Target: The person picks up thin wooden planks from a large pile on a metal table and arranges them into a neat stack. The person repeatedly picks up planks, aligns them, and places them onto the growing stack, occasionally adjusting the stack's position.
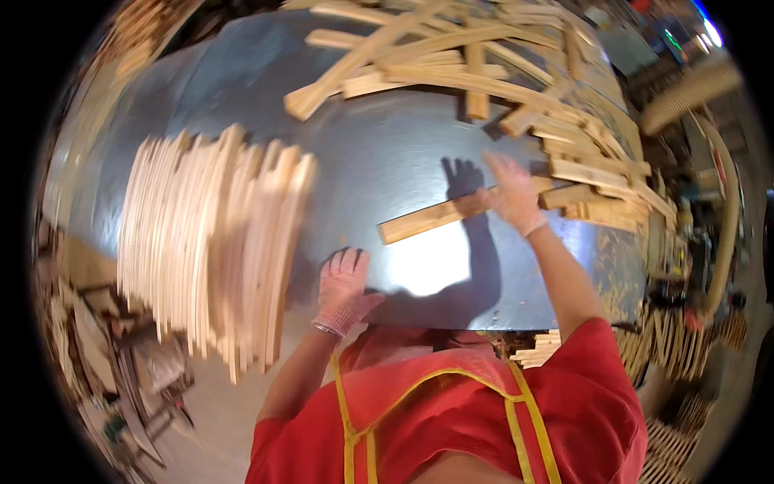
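Observation:
My left hand (345, 292), in a pale glove, is over the table's near edge, just right of the row of slats. Its fingers are stretched out and nothing is in them. My right hand (513, 195), gloved too, is over the right part of a single wooden slat (423, 221) that lies slantwise on the metal table (355, 173). The fingers of this hand point away from me and are slightly blurred; its shadow on the table has spread fingers. To the left, many slats (214, 242) lie side by side in a tight row, their near ends jutting past the table edge.
A loose, criss-crossed heap of wooden slats (435, 77) covers the far and right side of the table. Beyond the right edge hangs a ribbed hose (692, 95). Stacked wood (665, 347) stands low at the right, and scrap boards (89, 339) lean at the lower left.

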{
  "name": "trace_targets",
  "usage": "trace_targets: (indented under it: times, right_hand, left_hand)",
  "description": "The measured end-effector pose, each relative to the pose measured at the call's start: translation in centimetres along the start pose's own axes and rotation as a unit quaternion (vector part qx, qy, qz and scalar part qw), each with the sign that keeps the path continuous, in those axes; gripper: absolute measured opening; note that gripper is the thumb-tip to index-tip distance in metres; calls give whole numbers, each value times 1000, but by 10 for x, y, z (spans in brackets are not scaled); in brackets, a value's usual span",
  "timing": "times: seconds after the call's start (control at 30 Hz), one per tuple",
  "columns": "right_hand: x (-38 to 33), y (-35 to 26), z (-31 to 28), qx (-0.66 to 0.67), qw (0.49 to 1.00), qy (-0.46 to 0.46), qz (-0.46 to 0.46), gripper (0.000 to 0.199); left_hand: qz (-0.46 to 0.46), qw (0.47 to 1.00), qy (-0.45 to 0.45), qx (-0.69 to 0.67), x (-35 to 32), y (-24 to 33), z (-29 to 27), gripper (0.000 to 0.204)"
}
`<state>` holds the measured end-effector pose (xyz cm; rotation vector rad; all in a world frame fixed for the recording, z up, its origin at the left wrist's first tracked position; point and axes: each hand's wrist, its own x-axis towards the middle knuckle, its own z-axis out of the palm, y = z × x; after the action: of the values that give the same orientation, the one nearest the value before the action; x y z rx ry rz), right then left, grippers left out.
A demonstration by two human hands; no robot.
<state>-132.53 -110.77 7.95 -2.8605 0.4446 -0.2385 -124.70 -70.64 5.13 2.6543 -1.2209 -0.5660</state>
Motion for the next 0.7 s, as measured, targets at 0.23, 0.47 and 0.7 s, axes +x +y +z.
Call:
trace_targets:
  times: [0.23,0.47,0.7]
  right_hand:
    - [28,209,-55,-100,955,-193,202,94]
    - [111,224,-68,-10,983,-156,99,105]
    - [205,179,-14,-168,977,-114,71,91]
  left_hand:
    - [30,998,-20,60,35,57,20,98]
    - [82,982,167,18,119,132,21,83]
    - [0,998,24,66,117,107,58,67]
